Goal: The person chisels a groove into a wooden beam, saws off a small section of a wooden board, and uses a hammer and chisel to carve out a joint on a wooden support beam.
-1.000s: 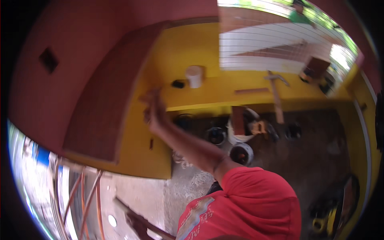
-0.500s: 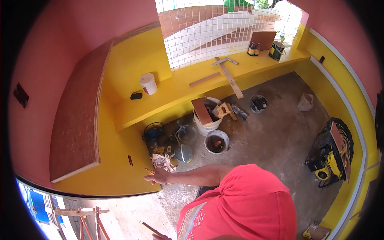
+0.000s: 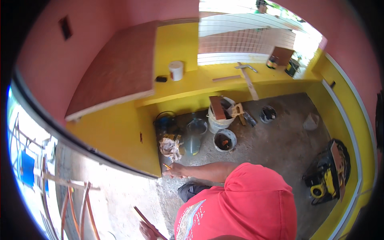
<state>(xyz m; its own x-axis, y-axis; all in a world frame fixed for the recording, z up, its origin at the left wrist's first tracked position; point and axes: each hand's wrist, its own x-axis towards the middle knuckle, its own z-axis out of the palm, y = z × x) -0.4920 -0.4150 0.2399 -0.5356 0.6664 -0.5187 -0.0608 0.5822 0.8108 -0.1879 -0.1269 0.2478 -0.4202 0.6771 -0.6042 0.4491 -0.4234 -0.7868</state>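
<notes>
My right arm stretches leftward across the middle, and my right hand [image 3: 176, 171] is closed around a thin orange-yellow pencil [image 3: 166, 166]. The hand is near the lower end of the yellow wall panel, just below a crumpled pale cloth bundle [image 3: 170, 149] on the floor. At the lower edge, my left hand [image 3: 148, 231] grips a narrow brown wooden strip [image 3: 146, 218], held at a slant. Part of that hand is cut off by the frame edge. Dark fabric [image 3: 193, 191] shows beside my red shirt.
A white bucket [image 3: 217, 125] with tools and a handsaw [image 3: 237, 110] stands by the yellow ledge [image 3: 200, 80]. Nearby is a smaller bucket [image 3: 225, 141]. A black-yellow machine [image 3: 322, 186] sits at right. A brown board [image 3: 116, 68] juts out upper left; wooden trestles [image 3: 80, 200] stand outside.
The view has swung left, so the room appears shifted right. My left hand has come into sight with the wooden strip. My right hand still has the pencil.
</notes>
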